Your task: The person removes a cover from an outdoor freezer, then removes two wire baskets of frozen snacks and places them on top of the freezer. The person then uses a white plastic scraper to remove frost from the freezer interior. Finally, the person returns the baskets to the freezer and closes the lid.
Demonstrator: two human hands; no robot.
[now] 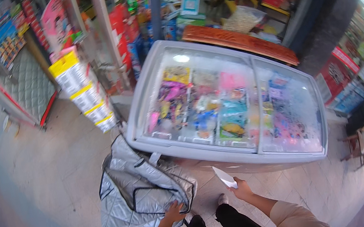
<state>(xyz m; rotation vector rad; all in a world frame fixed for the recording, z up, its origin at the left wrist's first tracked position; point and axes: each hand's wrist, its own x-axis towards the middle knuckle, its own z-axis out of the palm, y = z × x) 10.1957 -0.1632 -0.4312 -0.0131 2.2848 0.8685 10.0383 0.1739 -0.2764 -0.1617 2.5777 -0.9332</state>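
A silver quilted cover [124, 199] with black edging lies crumpled on the paving at the near left corner of a chest freezer. My left hand [175, 212] grasps its near edge by the black trim; the fingertips are partly hard to make out. In my right hand [241, 188] is a flat white blade-like piece [224, 177], probably a scraper, its pointed end towards the freezer. The freezer [206, 151] has sliding glass lids [285, 107], frosted in places, over baskets of colourful packaged goods.
A brown wooden board [239, 44] runs behind the freezer. Left of it stands a tall yellow-and-white carton display [82, 90]. A quilted door curtain [27, 81] hangs farther left. To the right is a wooden stool or chair [355, 147]. Shop shelves stand behind the glass.
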